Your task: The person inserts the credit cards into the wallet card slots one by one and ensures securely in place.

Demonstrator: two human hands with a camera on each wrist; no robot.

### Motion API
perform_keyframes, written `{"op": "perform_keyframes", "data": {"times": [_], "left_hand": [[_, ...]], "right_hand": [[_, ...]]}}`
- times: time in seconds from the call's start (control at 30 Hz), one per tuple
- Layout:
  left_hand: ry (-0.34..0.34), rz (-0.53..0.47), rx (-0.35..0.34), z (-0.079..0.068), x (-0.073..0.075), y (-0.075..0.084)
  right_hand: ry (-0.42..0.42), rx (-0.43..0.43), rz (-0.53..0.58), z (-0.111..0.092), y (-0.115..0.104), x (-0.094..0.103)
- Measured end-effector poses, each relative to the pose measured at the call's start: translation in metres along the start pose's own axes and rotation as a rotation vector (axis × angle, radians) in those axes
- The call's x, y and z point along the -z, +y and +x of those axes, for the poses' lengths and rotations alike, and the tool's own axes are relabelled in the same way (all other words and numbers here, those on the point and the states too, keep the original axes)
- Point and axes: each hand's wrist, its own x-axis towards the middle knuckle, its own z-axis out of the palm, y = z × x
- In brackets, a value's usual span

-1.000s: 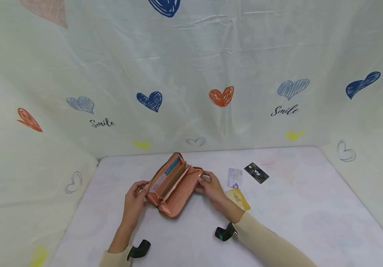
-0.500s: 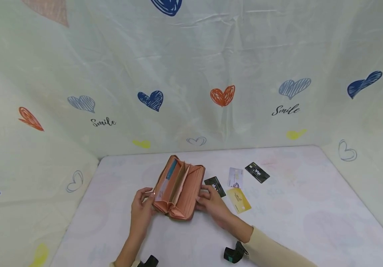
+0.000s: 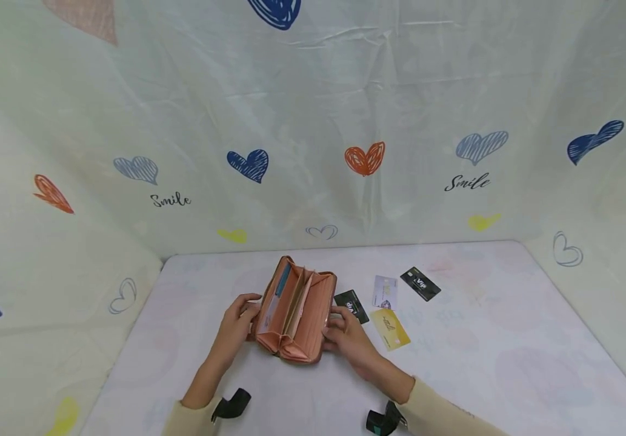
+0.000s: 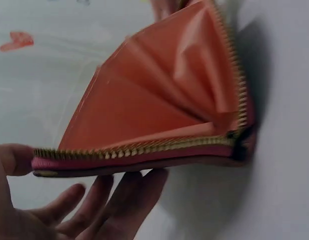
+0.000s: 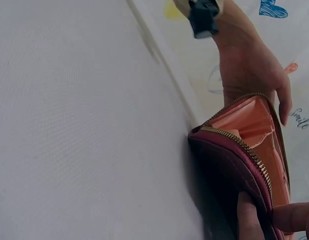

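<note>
A salmon-pink zip wallet (image 3: 308, 324) stands unzipped and spread on the table, its compartments facing up. My left hand (image 3: 238, 324) grips its left side; in the left wrist view the thumb lies at the brass-toothed rim and the other fingers are beneath the cover. On the opposite side my right hand (image 3: 353, 345) pinches the wallet's edge, with fingers (image 5: 249, 217) on the dark outer cover in the right wrist view. A blue strip (image 3: 283, 278) and a pale purple piece (image 3: 271, 312) show in the left compartment. Deeper contents are hidden.
Right of the wallet lie a black card (image 3: 356, 307), a silver-grey card (image 3: 385, 292), a yellow card (image 3: 391, 330) and a black VIP card (image 3: 420, 283). The white table (image 3: 482, 363) meets a heart-printed curtain (image 3: 302, 200) at its back edge.
Both hands have shifted the wallet slightly right and toward me, turning it a little straighter. A black card beside the right hand, hidden one second ago, has come into view.
</note>
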Motion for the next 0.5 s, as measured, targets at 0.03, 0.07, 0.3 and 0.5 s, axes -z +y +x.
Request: {"op": "perform_keyframes", "data": {"times": [0.03,0.07,0.3,0.5], "left_hand": [[-0.020,0.002,0.010,0.005,0.001,0.001],[-0.039,0.003,0.020,0.009,0.001,0.001],[-0.123,-0.038,0.047,0.018,0.003,-0.003],[-0.019,-0.043,0.023,0.007,0.000,-0.004]], "right_hand": [[0.005,0.001,-0.003,0.000,0.000,0.000],[0.006,0.001,-0.009,0.000,0.000,0.000],[-0.010,0.010,-0.039,0.006,-0.001,0.000],[-0.024,-0.006,-0.118,0.024,-0.009,0.003]]}}
